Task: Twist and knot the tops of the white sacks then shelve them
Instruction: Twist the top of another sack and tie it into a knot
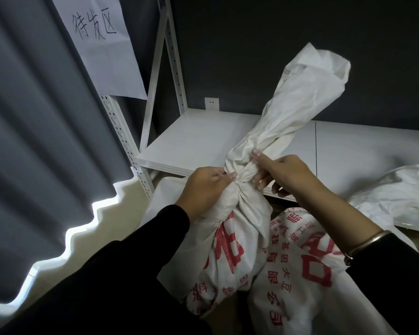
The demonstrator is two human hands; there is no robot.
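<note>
Clutching one sack (247, 213), left hand (203, 187) and right hand (284, 171) perhaps hide its knot

2 hands: left hand (203, 187), right hand (283, 172). 3 white sacks: gripped sack (240, 213) btwn hands, lower sack (300, 286) under right hand, far sack (397, 189) right of hands. Above hands: 1 sign (99, 44), 1 socket (211, 103).

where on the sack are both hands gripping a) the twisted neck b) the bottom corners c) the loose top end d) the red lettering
a: the left hand and right hand both pinch the sack at its twisted neck, below the loose top that sticks up.
</note>
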